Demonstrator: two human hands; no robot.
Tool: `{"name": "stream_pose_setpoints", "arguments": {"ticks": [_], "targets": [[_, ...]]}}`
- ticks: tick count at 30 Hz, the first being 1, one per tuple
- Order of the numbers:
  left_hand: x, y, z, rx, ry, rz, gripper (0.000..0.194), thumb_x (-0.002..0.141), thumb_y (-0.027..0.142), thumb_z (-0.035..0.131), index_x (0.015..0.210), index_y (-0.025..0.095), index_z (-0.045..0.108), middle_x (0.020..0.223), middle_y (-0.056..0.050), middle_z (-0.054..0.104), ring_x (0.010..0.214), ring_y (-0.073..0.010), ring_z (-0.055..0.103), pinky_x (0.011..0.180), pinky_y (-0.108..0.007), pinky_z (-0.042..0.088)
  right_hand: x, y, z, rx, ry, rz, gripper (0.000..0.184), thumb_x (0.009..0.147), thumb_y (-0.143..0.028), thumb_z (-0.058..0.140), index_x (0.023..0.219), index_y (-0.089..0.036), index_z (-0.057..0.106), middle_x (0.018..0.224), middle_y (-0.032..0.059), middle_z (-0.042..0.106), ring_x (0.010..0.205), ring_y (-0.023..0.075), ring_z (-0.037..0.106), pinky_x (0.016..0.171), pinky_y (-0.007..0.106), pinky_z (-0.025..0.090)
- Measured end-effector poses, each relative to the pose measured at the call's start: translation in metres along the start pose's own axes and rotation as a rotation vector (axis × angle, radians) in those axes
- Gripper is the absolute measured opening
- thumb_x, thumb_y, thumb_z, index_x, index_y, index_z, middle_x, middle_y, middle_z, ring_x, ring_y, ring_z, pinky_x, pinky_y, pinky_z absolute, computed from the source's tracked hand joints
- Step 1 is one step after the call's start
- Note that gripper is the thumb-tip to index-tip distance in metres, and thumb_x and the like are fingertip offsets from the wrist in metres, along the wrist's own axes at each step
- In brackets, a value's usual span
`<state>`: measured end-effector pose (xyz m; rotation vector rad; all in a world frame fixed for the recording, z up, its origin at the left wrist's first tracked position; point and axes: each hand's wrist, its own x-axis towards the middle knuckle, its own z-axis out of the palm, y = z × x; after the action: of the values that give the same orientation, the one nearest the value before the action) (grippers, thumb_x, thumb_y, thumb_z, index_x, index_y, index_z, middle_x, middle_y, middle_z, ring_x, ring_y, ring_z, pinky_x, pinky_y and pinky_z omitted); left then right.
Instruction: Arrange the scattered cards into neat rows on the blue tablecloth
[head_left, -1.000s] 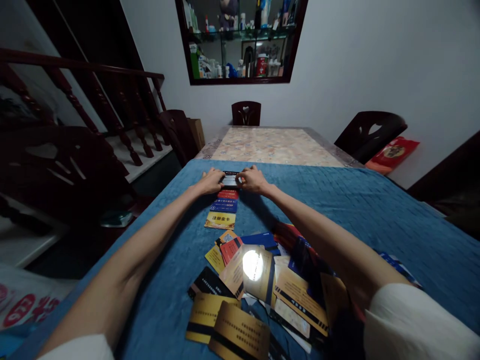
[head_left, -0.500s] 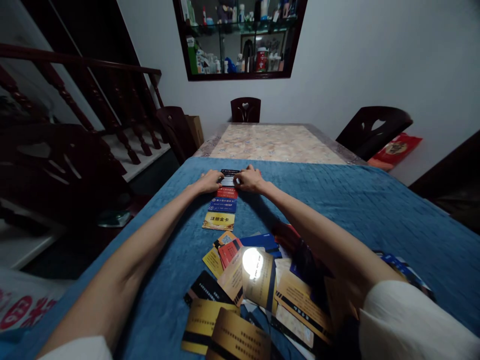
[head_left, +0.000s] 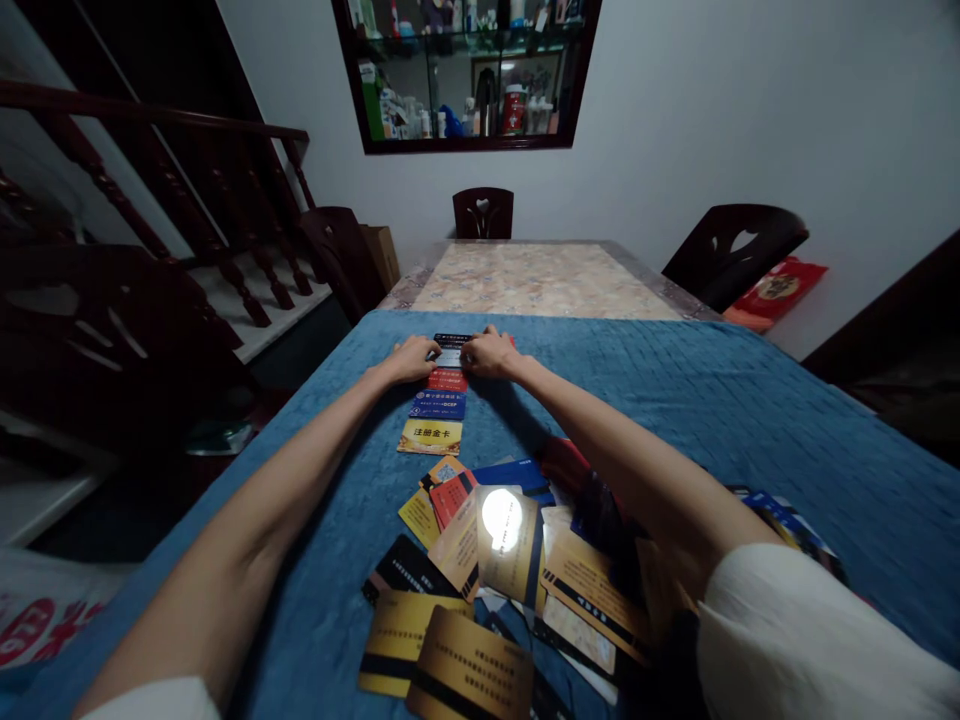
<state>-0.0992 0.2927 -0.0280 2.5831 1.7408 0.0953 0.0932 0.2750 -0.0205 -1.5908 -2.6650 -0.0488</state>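
A column of cards runs away from me on the blue cloth: a yellow card [head_left: 430,437] nearest, then a blue card [head_left: 438,404], a red card [head_left: 448,381], a silver-white card [head_left: 448,358] and a black card [head_left: 452,339] farthest. My left hand [head_left: 411,361] pinches the silver-white card's left edge with curled fingers. On its right edge, my right hand [head_left: 489,354] has its fingers closed likewise, partly covering the card. A small red edge [head_left: 512,341] peeks out behind my right hand; what it belongs to is hidden.
A loose pile of overlapping cards, including a brown-gold card [head_left: 472,665], lies close to me. More cards [head_left: 787,525] lie right, beyond my right forearm. The blue cloth [head_left: 615,390] covers the near part of the table; its patterned top [head_left: 525,280] shows beyond. Chairs stand around.
The whole view has shifted slightly. Both hands stay at the silver-white card with little movement. A red edge now shows beside my right hand.
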Motion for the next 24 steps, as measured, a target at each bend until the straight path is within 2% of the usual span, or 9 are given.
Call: {"name": "stream_pose_setpoints", "arguments": {"ticks": [5, 12, 18, 24], "targets": [[-0.001, 0.003, -0.001, -0.031, 0.020, -0.033, 0.043, 0.079, 0.024, 0.057, 0.120, 0.022, 0.070, 0.124, -0.005, 0.069, 0.120, -0.0273, 0.058, 0.101, -0.036, 0.047, -0.002, -0.001, -0.003, 0.001, -0.007, 0.006, 0.034, 0.091, -0.033, 0.052, 0.115, -0.023, 0.073, 0.132, 0.0134, 0.063, 0.123, 0.0376, 0.044, 0.090, 0.047, 0.042], [-0.008, 0.010, -0.005, -0.014, 0.037, -0.054, 0.047, 0.078, 0.021, 0.055, 0.122, 0.021, 0.070, 0.129, -0.010, 0.067, 0.126, -0.0355, 0.054, 0.102, -0.050, 0.047, -0.013, 0.004, -0.012, -0.005, 0.027, -0.001, 0.040, 0.091, -0.036, 0.054, 0.127, -0.023, 0.067, 0.133, 0.0153, 0.060, 0.123, 0.0363, 0.042, 0.091, 0.046, 0.041], [-0.017, 0.014, -0.005, -0.023, 0.129, -0.066, 0.045, 0.080, 0.018, 0.050, 0.121, 0.019, 0.069, 0.128, -0.014, 0.065, 0.126, -0.0365, 0.051, 0.100, -0.054, 0.046, -0.042, 0.013, -0.021, -0.001, 0.083, -0.025, 0.037, 0.090, -0.028, 0.055, 0.124, -0.023, 0.068, 0.129, 0.0134, 0.062, 0.121, 0.0333, 0.041, 0.089, 0.043, 0.036], [-0.032, 0.029, -0.003, -0.083, 0.205, -0.001, 0.035, 0.084, 0.021, 0.051, 0.111, 0.019, 0.072, 0.124, -0.013, 0.066, 0.123, -0.0366, 0.051, 0.099, -0.053, 0.044, -0.078, 0.025, -0.028, 0.013, 0.096, -0.015, 0.033, 0.092, -0.026, 0.053, 0.120, -0.022, 0.070, 0.128, 0.0125, 0.064, 0.120, 0.0321, 0.041, 0.086, 0.040, 0.033]]}}
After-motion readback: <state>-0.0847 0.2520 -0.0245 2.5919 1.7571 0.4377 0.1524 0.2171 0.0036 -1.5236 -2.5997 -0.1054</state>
